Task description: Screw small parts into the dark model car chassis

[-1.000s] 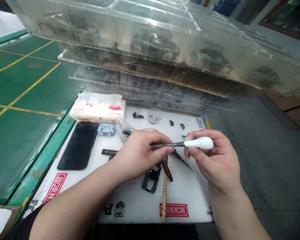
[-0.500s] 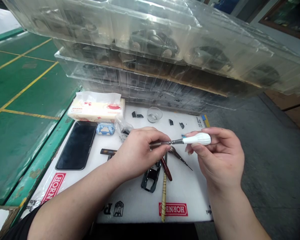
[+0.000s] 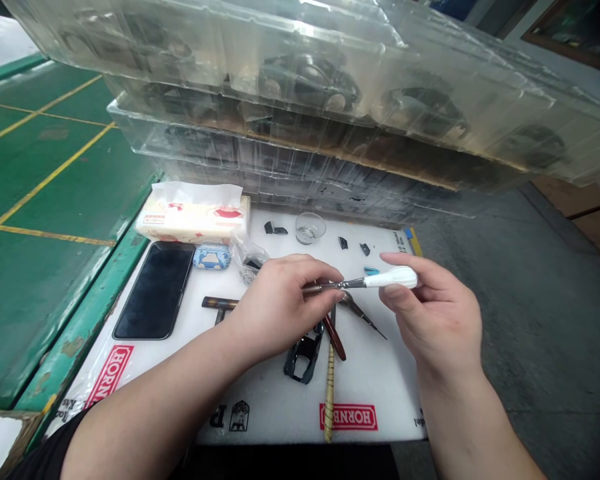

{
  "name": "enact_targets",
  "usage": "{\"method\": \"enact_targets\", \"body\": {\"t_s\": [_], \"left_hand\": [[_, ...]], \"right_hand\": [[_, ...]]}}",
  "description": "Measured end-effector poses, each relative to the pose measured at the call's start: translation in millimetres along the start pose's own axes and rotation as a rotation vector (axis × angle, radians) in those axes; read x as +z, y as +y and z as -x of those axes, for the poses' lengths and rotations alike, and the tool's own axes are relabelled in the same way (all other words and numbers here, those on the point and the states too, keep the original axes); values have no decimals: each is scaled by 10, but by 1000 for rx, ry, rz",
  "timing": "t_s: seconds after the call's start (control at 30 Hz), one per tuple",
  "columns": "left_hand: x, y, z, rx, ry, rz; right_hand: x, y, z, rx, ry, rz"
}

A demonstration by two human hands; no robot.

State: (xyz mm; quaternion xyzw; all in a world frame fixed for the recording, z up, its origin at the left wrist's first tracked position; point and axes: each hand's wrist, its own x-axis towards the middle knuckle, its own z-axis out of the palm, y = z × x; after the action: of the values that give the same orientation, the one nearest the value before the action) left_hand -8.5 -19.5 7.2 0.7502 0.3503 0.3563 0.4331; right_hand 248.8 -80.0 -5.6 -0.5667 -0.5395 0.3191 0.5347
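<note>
Left hand [image 3: 280,307]: I pinch the tool [image 3: 373,281] by its shaft [image 3: 351,284]. Right hand [image 3: 445,310]: I loosely hold its white handle [image 3: 400,276]. The tool is on my side of the cup [image 3: 310,229].

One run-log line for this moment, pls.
left hand: pinching white-handled tool by metal shaft | right hand: thumb and fingers at handle | below left hand: dark car-shaped shell | nearby: dark pointed tool, clear cup
</note>
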Motion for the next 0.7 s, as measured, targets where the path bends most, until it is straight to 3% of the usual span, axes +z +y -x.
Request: {"method": "enact_targets", "body": {"t_s": [0.2, 0.33, 0.5, 0.7], "left_hand": [[65, -36, 17, -408, -120, 756], [81, -62, 24, -533, -83, 1172], [82, -34, 12, -473, -41, 1222], [123, -39, 0, -392, 60, 1136]], "right_hand": [[26, -57, -41, -52, -149, -253], [56, -49, -88, -30, -199, -246], [80, 10, -116, -10, -242, -125], [156, -8, -96, 38, -403, -33]]}}
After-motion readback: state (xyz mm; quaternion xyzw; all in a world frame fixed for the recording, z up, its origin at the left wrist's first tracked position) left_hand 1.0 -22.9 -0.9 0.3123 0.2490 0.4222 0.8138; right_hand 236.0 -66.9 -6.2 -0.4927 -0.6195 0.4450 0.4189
